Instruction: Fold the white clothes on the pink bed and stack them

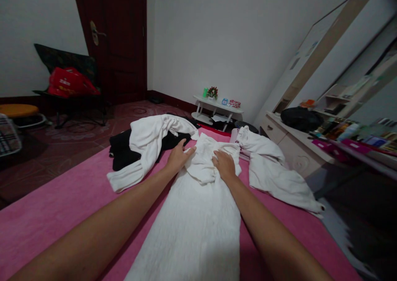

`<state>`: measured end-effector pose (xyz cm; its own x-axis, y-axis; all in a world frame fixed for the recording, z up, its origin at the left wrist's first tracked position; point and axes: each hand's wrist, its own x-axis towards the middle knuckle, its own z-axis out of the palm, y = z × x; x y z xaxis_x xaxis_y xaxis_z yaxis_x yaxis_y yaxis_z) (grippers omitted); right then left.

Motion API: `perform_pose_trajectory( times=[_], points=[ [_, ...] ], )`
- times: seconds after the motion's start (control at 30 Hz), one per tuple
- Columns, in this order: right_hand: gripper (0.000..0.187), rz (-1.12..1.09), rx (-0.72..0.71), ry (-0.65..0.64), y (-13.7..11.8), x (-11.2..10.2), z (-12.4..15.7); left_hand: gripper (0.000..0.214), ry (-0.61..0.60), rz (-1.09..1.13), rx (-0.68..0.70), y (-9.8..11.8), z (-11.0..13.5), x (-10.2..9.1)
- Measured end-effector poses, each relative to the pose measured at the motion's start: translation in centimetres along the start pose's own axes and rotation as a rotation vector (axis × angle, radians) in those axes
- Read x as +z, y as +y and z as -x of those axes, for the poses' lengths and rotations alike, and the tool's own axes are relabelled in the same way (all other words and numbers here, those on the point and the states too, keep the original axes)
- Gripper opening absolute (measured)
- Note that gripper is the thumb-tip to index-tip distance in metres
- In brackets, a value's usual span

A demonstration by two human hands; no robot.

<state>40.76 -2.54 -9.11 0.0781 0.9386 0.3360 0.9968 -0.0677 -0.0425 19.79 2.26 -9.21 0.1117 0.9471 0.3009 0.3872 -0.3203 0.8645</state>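
Note:
A long white knit garment (198,223) lies down the middle of the pink bed cover, its far end bunched and turned over. My left hand (179,157) rests at the left edge of that bunched part, thumb and fingers apart on the cloth. At the right side of the fold my right hand (223,165) has its fingers bent into the fabric, closed on it. To the left, white cloth shaped like a sleeve (145,140) lies over a black garment (120,148). More crumpled white cloth (273,169) spreads to the right; whether these pieces join the middle one I cannot tell.
The pink bed cover (62,202) extends under everything. A dresser (279,134) bearing a black bag (300,119) stands along the right. Beyond the bed is a small white table (217,103). On the left, a chair (66,55) holds a red bag (71,82), near a brown door (120,37).

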Motion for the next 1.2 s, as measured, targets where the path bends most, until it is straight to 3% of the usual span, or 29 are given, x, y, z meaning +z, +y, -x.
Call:
perform_pose_trajectory(
  times=[0.1,0.17,0.27,0.33,0.43,0.5,0.6,0.67,0.8,0.87,0.97,1.03,1.1,1.2],
  points=[
    [0.041,-0.045,0.013,0.111,0.2,0.0,0.0,0.033,-0.037,-0.036,-0.001,0.8,0.1,-0.2],
    [0.043,-0.042,0.079,0.180,0.4,0.1,0.2,0.023,0.050,-0.032,0.059,1.6,0.7,-0.7],
    [0.042,-0.016,0.242,0.163,0.6,0.3,0.6,0.011,0.209,-0.007,0.177,2.5,1.7,-1.4],
    [0.040,0.002,0.282,0.114,0.5,0.4,0.8,0.004,0.190,0.010,0.171,2.5,2.1,-1.4],
    [0.043,0.056,0.249,0.170,0.3,0.1,0.8,0.011,0.113,0.012,0.053,1.7,2.1,-0.9],
    [0.048,0.055,0.148,0.184,0.1,-0.2,0.6,0.025,0.094,-0.003,-0.032,1.3,2.1,-0.5],
    [0.045,-0.021,-0.018,-0.024,0.2,-0.6,0.0,0.039,0.013,0.121,-0.154,1.8,2.6,-0.2],
    [0.041,-0.061,-0.022,-0.140,0.3,-0.9,-0.6,0.043,-0.088,0.280,-0.280,2.7,3.1,0.0],
    [0.042,-0.081,0.080,-0.139,0.8,-1.6,-2.2,0.038,-0.188,0.374,-0.424,3.6,4.1,0.0],
    [0.039,-0.075,0.138,-0.045,1.3,-1.7,-3.0,0.042,-0.141,0.236,-0.284,3.3,4.2,-0.2],
    [0.043,-0.083,0.219,0.102,2.4,-1.4,-4.1,0.048,-0.015,-0.163,0.169,2.6,4.2,-0.7],
    [0.051,-0.096,0.263,0.102,3.1,-0.8,-4.8,0.041,0.000,-0.346,0.414,2.2,4.2,-0.8],
    [0.059,-0.108,0.301,0.048,3.6,-0.1,-5.3,0.030,-0.111,-0.384,0.515,2.0,4.1,-0.6],
    [0.068,-0.053,0.272,-0.080,3.6,1.1,-5.3,0.025,-0.328,-0.360,0.498,1.6,4.4,0.0]
  ],
)
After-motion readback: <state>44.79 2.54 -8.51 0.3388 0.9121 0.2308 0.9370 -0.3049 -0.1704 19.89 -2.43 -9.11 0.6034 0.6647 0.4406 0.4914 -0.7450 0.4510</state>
